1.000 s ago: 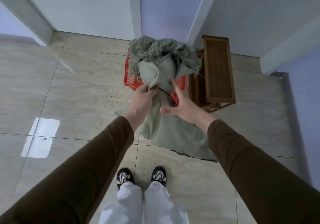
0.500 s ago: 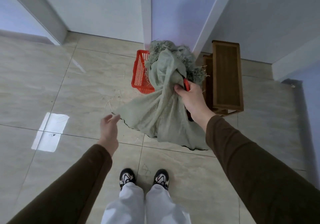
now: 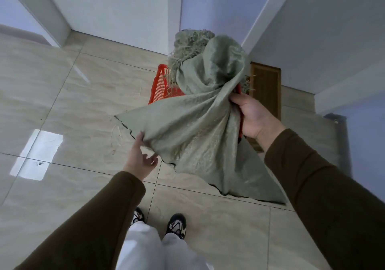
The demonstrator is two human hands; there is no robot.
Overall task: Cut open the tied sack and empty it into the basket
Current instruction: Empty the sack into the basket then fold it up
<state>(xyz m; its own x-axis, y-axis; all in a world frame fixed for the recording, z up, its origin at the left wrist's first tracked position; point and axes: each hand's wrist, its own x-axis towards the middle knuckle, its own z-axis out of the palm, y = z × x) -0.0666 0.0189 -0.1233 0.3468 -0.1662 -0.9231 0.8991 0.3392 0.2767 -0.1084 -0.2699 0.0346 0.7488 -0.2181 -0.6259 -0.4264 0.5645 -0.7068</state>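
The green sack [image 3: 200,123] hangs bunched over the red basket [image 3: 161,86], straw [image 3: 187,46] spilling from its far end. The right hand [image 3: 253,115] grips the gathered cloth together with a red-handled tool [image 3: 240,111]. The left hand [image 3: 139,157] touches the sack's lower edge with loosely spread fingers. A wooden stool [image 3: 265,86] stands beside the basket on the tiled floor [image 3: 62,102].
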